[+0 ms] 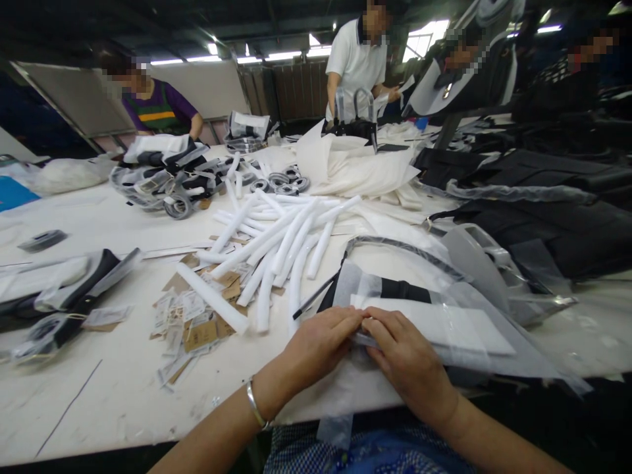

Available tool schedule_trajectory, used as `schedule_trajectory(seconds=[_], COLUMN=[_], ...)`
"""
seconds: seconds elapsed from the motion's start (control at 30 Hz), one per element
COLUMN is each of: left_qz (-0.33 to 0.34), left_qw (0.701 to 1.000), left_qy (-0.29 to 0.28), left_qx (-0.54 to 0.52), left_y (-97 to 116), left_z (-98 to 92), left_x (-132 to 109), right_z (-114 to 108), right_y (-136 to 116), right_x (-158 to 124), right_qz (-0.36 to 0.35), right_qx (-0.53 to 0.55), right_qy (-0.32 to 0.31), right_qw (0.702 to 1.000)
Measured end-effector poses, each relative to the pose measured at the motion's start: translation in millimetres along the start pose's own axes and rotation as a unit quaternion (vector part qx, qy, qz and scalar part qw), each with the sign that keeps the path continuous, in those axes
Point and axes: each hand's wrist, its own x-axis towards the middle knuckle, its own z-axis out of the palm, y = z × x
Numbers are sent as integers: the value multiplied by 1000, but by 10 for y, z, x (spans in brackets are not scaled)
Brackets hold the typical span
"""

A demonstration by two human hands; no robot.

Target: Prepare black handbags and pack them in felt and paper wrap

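Observation:
My left hand [320, 347] and my right hand [405, 359] meet at the table's near edge, fingertips pinched together on the left edge of a clear plastic bag [474, 342]. The bag holds a flat white piece [444, 322] with a black strap [402, 289] behind it. Both hands are closed on the bag's edge. A silver bangle [255, 407] sits on my left wrist. A pile of white foam tubes [281, 247] lies just beyond my left hand.
Cardboard tags [197, 322] are scattered left of the tubes. Wrapped black straps [74, 289] lie at far left. Cream dust bags [345, 164] and a black handbag [355, 122] sit further back. Black bags [543, 197] fill the right. Several people work across the white table [99, 388].

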Motion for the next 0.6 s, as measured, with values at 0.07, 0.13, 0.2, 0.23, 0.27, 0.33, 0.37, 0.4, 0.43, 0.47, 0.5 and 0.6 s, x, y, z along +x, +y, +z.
schedule_trajectory(seconds=[0.07,0.13,0.2,0.23,0.27,0.33,0.37,0.4,0.43,0.47,0.5,0.6], left_qz=[29,39,44,49,53,65,72,79,86,92,97,101], left_qw=[998,997,995,995,994,992,991,989,988,986,984,979], left_qy=[20,17,11,11,13,17,21,26,32,37,42,51], left_qx=[43,69,83,88,94,107,113,119,126,135,143,167], left_y=[-43,-67,-72,-69,-65,-58,-56,-55,-55,-55,-56,-60], left_z=[101,151,158,155,150,149,153,160,169,178,186,204], left_x=[-46,-97,-129,-136,-137,-131,-127,-123,-122,-122,-123,-131], right_z=[-30,-52,-41,-16,22,130,192,252,305,349,381,418], right_y=[-4,-17,-53,-79,-110,-174,-205,-231,-253,-271,-286,-327], right_x=[-65,-193,-346,-416,-473,-544,-559,-564,-562,-558,-555,-571], right_qz=[-18,-84,-188,-235,-265,-269,-251,-231,-215,-206,-205,-211], right_qx=[10,38,77,92,98,91,84,79,80,86,94,121], right_qy=[19,46,43,23,-5,-51,-60,-60,-51,-38,-27,7], right_qw=[1000,995,978,967,959,958,962,968,972,974,974,970])
